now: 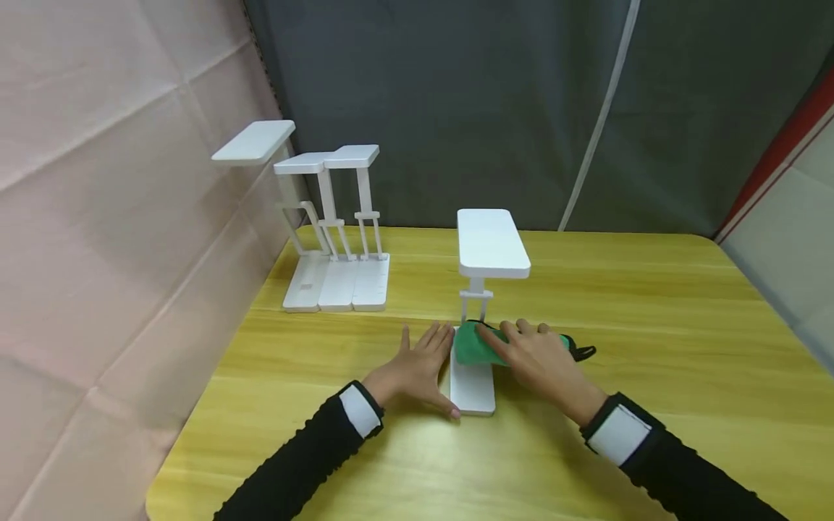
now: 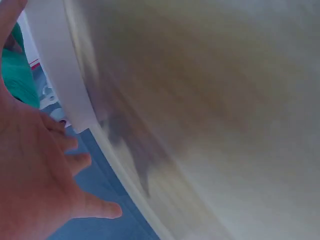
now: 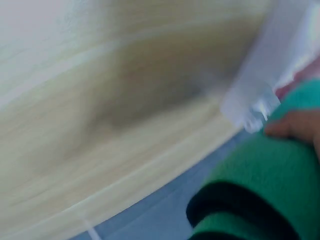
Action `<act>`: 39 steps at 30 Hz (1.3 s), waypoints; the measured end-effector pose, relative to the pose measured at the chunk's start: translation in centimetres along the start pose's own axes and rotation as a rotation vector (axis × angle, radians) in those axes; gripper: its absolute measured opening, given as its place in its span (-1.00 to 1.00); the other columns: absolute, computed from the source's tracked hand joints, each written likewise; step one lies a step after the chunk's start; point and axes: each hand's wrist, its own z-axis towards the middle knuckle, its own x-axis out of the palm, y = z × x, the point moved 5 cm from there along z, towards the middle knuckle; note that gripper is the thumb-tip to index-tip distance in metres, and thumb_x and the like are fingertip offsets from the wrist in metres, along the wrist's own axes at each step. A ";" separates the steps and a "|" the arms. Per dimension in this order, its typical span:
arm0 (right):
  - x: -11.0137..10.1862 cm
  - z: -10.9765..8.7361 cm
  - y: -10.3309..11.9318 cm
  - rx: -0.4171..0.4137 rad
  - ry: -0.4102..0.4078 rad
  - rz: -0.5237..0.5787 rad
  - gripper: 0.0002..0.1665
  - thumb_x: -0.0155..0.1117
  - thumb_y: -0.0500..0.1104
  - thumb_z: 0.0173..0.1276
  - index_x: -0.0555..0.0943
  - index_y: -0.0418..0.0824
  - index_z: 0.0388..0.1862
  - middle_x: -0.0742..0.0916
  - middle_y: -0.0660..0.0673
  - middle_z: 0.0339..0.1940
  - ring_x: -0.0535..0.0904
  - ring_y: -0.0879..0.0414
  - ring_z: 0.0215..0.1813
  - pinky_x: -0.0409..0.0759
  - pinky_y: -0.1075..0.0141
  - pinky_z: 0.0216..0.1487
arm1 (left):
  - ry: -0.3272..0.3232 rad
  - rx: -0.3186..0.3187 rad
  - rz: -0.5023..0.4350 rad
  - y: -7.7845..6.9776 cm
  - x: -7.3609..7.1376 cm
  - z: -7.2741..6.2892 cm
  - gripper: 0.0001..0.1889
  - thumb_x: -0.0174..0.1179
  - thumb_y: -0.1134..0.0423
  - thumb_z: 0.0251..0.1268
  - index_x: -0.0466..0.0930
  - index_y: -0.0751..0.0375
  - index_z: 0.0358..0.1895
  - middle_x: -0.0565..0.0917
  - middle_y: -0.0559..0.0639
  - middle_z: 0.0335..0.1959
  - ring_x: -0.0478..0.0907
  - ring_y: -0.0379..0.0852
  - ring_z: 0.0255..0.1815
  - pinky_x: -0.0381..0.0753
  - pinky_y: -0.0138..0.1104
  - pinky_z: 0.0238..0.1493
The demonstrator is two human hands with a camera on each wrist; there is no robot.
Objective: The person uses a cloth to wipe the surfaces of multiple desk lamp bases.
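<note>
The spread left hand (image 1: 417, 369) should brace the white base (image 1: 472, 396) squarely while the right hand (image 1: 546, 370), gripping the green cloth (image 1: 472, 347), presses flat and evenly.

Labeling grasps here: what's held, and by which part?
Right hand holds the green cloth by its middle, over the white base. Left hand, spread at the base's left edge, grips nothing.
</note>
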 end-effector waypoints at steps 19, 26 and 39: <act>-1.2 -3.1 4.4 -0.194 0.079 0.000 -0.41 0.45 -0.27 0.07 0.60 -0.04 0.14 0.68 -0.11 -0.17 0.57 0.01 -0.35 0.47 0.24 -0.60 | 0.091 -0.062 0.117 -0.1 0.1 0.9 0.39 0.26 -0.52 -0.27 -0.26 0.24 0.53 -0.25 0.06 0.55 -0.32 -0.01 0.53 -0.34 0.35 0.26; -2.6 -2.1 3.1 -0.227 0.113 0.170 -0.27 0.56 -0.23 -0.14 0.61 -0.01 0.14 0.67 -0.06 -0.23 0.55 0.06 -0.39 0.49 0.28 -0.60 | 0.089 -0.065 0.074 -0.2 0.0 0.9 0.40 0.30 -0.50 -0.29 -0.24 0.26 0.53 -0.22 0.07 0.55 -0.31 0.01 0.53 -0.31 0.36 0.26; 1.4 1.5 3.8 -0.033 0.080 -0.117 -0.38 0.44 -0.19 0.13 0.56 -0.11 0.22 0.66 -0.22 -0.11 0.58 -0.09 -0.32 0.52 0.19 -0.60 | 0.076 -0.061 -0.010 -0.1 0.1 0.5 0.26 0.29 -0.50 -0.28 -0.03 0.05 0.53 -0.21 0.02 0.55 -0.31 0.03 0.53 -0.32 0.40 0.23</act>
